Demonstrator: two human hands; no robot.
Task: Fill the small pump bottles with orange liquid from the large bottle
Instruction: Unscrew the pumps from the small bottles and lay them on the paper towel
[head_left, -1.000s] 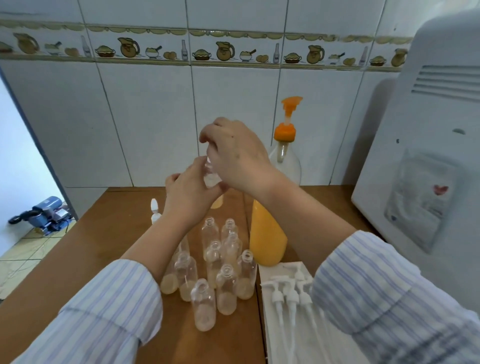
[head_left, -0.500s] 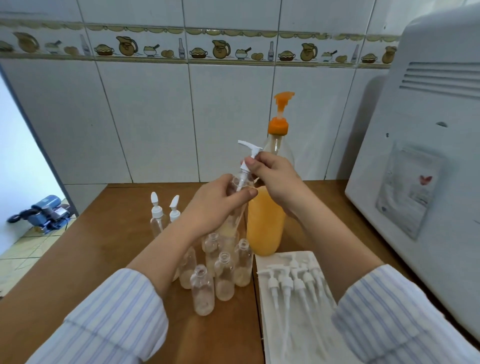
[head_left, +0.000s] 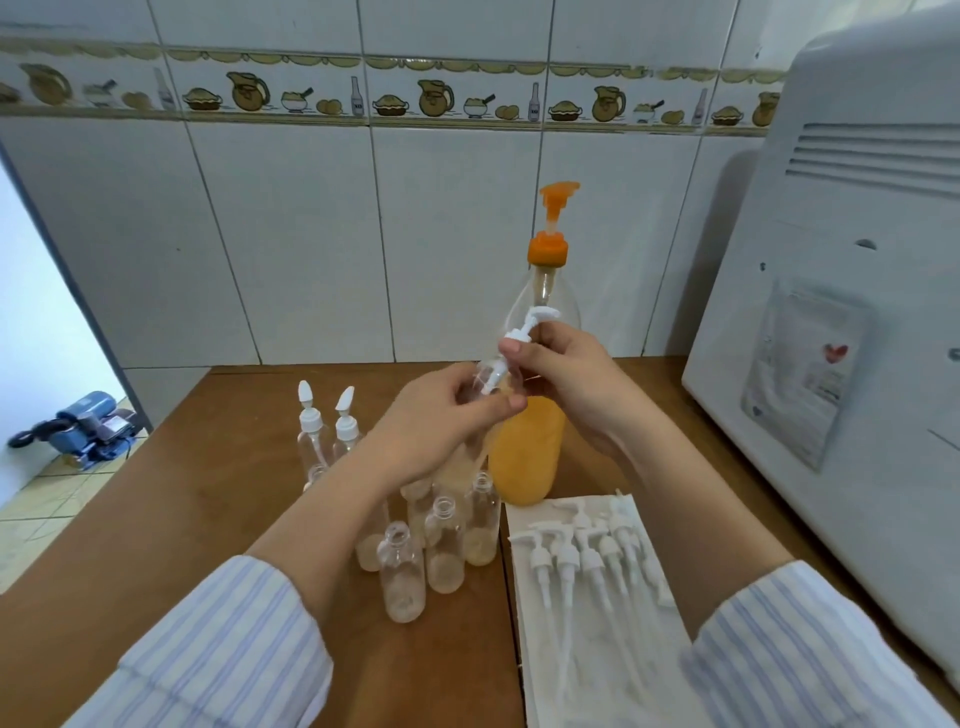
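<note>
My left hand (head_left: 441, 421) grips a small clear bottle (head_left: 480, 384) held tilted above the table. My right hand (head_left: 563, 376) pinches a white pump head (head_left: 522, 335) whose stem sits in that bottle's neck. Behind them stands the large bottle (head_left: 527, 452), half full of orange liquid, with an orange pump on top. Several small open bottles (head_left: 441, 540) with a little pale liquid stand in a cluster below my left wrist. Two small bottles with white pumps (head_left: 327, 426) stand at the back left.
A white cloth (head_left: 597, 649) at the front right carries several loose white pump heads (head_left: 582, 551). A big white appliance (head_left: 841, 312) fills the right side. The tiled wall closes the back of the brown table (head_left: 182, 519). A blue device (head_left: 83, 428) lies on the floor at left.
The held small bottle came down from in front of the wall to beside the large bottle. My right hand, which covered its top, now pinches the pump head set in its neck.
</note>
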